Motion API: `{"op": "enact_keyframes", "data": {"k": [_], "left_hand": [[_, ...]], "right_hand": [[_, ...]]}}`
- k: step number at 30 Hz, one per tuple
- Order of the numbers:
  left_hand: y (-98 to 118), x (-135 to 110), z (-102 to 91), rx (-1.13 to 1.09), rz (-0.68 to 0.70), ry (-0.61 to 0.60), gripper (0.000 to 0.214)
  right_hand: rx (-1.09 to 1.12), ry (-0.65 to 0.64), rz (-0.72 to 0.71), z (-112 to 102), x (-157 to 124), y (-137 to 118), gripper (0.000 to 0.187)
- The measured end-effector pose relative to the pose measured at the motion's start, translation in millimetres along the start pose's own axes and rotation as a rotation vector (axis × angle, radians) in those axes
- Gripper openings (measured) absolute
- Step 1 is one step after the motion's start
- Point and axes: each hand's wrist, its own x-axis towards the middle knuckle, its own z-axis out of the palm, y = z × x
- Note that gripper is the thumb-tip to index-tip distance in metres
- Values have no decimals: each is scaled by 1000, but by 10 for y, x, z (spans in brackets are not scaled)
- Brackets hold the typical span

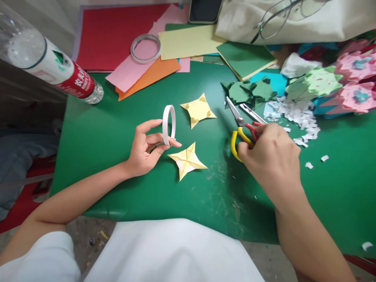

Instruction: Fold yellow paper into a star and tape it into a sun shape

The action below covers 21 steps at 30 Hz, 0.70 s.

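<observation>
My left hand (pixel 147 150) pinches a thin roll of white tape (pixel 165 127), held upright on edge between thumb and fingers. Beside it on the green table lie two folded yellow paper stars: one (pixel 188 160) near my fingertips shows its creased side and pale patches, the other (pixel 199 110) sits farther back. My right hand (pixel 274 160) is closed at the handles of the scissors (pixel 241 121), which have one yellow and one red loop. Their blades point away from me, and my hand hides part of the red loop. A box cutter (pixel 252 112) lies alongside the blades.
White paper scraps (pixel 299 115) are strewn at the right. Behind them stand pink paper flowers (pixel 357 96); folded green paper pieces (pixel 249 92) lie nearby. Coloured sheets (pixel 117 35), another tape roll (pixel 146 60), a phone (pixel 205 11) and glasses (pixel 279 23) line the back. A bottle (pixel 64 72) is at left.
</observation>
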Motion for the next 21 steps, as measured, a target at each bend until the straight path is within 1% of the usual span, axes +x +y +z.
{"op": "enact_keyframes", "data": {"k": [3,5,8,10,14,17,21], "left_hand": [[-24,12,-6,-19,54,-34,48],[-46,17,-7,-9,100,-41,50],[-72,15,-12,6,140,-46,50],[-80,10,-21,17,147,-61,50],[-84,2,-41,47,151,-99,51],[-83,7,-42,34,172,-120,51],[-85,15,-37,22,203,-132,53]], "right_hand": [[-16,64,-12,9,-16,-3,25],[24,117,-67,30,-27,-4,27],[167,208,-192,59,-39,-13,28],[258,253,-286,66,-45,-29,34],[330,315,-451,42,-63,-76,40],[333,363,-545,13,-76,-114,35],[258,430,-622,12,-90,-145,27]]}}
